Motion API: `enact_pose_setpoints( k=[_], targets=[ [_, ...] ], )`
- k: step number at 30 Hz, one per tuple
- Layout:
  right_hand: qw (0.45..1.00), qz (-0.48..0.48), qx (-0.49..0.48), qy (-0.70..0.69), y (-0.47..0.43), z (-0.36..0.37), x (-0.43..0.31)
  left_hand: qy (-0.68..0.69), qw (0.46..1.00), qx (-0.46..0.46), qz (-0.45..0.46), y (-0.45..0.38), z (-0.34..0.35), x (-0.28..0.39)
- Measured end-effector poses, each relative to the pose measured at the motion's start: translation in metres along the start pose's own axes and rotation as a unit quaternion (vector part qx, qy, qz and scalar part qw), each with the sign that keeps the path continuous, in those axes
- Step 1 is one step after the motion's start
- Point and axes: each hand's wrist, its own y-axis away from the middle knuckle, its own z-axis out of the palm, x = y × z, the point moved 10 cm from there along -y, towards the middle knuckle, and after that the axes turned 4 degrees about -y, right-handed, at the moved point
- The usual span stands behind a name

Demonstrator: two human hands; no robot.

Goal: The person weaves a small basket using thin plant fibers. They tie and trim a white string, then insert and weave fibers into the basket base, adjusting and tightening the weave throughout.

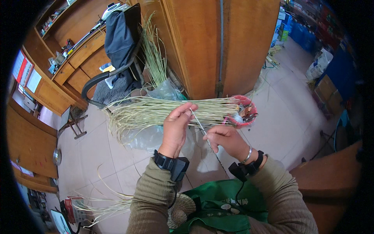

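My left hand (176, 128) pinches the upper end of a thin, pale strand or rod (198, 121) between thumb and fingers. Lower down, my right hand (227, 141) grips the same piece, which runs on past it as a darker, twisted-looking length. Whether it is straw, cord or a slim tool cannot be told. Behind both hands lies a large bundle of long, pale green straw stalks (152, 109) on clear plastic sheeting (140, 135). On my lap, partly hidden by my left sleeve, rests a coiled woven straw piece (180, 209) against a green apron (222, 201) bearing writing.
A red-pink plastic basket (254, 119) with small tools stands at the bundle's right end. More stalks (155, 58) lean against the wooden cabinet (198, 44). A chair (96, 82) holds a dark garment (118, 35). Loose straw strands (114, 204) lie lower left beside a red-and-white box (75, 209).
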Motion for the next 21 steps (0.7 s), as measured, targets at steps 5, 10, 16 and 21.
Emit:
enact_pose_setpoints(
  k=[5,10,16,21],
  targets=[
    [0.993,-0.004,0.104,-0.054,0.003,-0.047,-0.01,-0.464,0.863,-0.058,0.188,0.008,0.024,0.027],
    [0.967,-0.028,0.172,-0.188,-0.004,-0.087,0.001,-0.467,0.842,-0.196,0.187,0.016,0.049,0.01],
    [0.978,0.026,0.201,-0.058,-0.007,-0.096,0.024,0.146,0.951,-0.233,-0.141,0.022,0.058,-0.024],
    [0.989,0.063,0.135,0.014,-0.012,-0.059,0.041,0.293,0.933,-0.18,-0.106,0.012,0.052,-0.019]
  ],
)
